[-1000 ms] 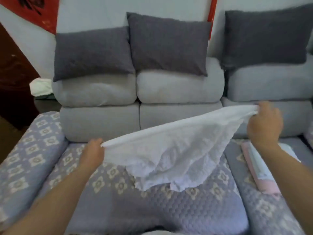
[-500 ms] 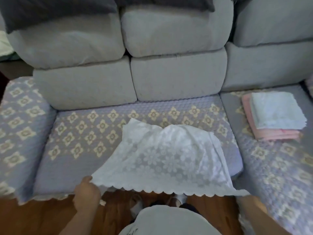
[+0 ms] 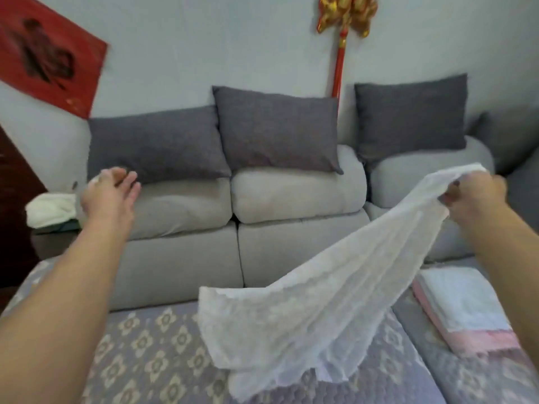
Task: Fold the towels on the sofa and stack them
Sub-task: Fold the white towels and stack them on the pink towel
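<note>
A thin white lace towel (image 3: 315,304) hangs in the air over the sofa seat (image 3: 151,354). My right hand (image 3: 478,196) grips its upper corner, raised at the right. The towel drapes down to the left, and its lower edge trails on the patterned seat cover. My left hand (image 3: 109,193) is raised at the left, fingers relaxed, holding nothing and well apart from the towel. On the seat at the right lies a stack of folded towels (image 3: 463,307), white on top of pink.
Three dark grey pillows (image 3: 277,129) lean on the grey back cushions (image 3: 297,196). A white bundle (image 3: 51,208) sits beyond the sofa's left end. A red poster (image 3: 49,53) and a red-gold ornament (image 3: 344,21) hang on the wall.
The towel lay flat on the seat with both hands at its near edge. Now my right hand has lifted one corner high, and my left hand has let go and risen empty.
</note>
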`<action>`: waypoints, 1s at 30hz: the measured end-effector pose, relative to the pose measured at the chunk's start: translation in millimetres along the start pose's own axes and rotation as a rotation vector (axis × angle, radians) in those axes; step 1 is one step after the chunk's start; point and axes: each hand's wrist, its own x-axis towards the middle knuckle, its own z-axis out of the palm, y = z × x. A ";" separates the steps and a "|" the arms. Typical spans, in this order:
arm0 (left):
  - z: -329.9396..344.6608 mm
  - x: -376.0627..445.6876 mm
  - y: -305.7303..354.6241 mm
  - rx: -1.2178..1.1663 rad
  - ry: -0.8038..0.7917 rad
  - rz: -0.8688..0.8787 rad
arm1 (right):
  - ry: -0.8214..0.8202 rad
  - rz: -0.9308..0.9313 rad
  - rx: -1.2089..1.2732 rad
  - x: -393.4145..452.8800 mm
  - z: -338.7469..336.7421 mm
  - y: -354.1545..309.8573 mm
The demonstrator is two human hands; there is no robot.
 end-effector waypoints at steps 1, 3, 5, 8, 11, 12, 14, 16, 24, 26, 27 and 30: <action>29.9 -6.9 19.3 0.033 -0.139 0.067 | -0.025 -0.012 0.072 -11.3 14.4 -31.1; 90.2 -39.8 19.0 0.255 -0.372 0.063 | -0.113 -0.272 -0.141 -43.6 51.7 -74.9; 128.5 -94.6 -21.3 0.410 -0.697 -0.007 | -0.202 -0.652 -0.683 -81.5 78.0 -78.7; 163.1 -156.6 -61.3 0.609 -1.022 0.020 | -0.161 -1.150 -1.153 -133.1 99.8 -69.5; 186.8 -175.7 -58.8 0.671 -1.076 0.222 | -0.132 -1.431 -1.199 -137.0 114.2 -84.3; 192.4 -179.1 -49.6 0.696 -1.038 0.297 | -0.215 -1.388 -1.207 -137.6 118.1 -91.3; 199.9 -178.0 -28.6 0.695 -0.937 0.398 | -0.404 -1.179 -1.088 -143.5 122.3 -106.9; 199.9 -170.4 -5.5 0.602 -0.831 0.330 | -0.496 -1.043 -0.974 -143.1 120.1 -118.8; 166.3 -130.6 96.4 0.636 -0.651 0.422 | -1.097 -0.719 -0.516 -134.6 101.2 -121.1; 164.1 -121.4 115.9 0.558 -0.509 0.456 | -1.292 -0.585 -0.422 -136.6 106.2 -120.0; 163.7 -116.8 124.5 0.557 -0.426 0.487 | -1.371 -0.515 -0.373 -139.0 108.6 -122.5; 162.9 -115.7 142.8 0.853 -0.387 0.648 | -1.382 -0.548 -0.351 -151.5 121.7 -133.0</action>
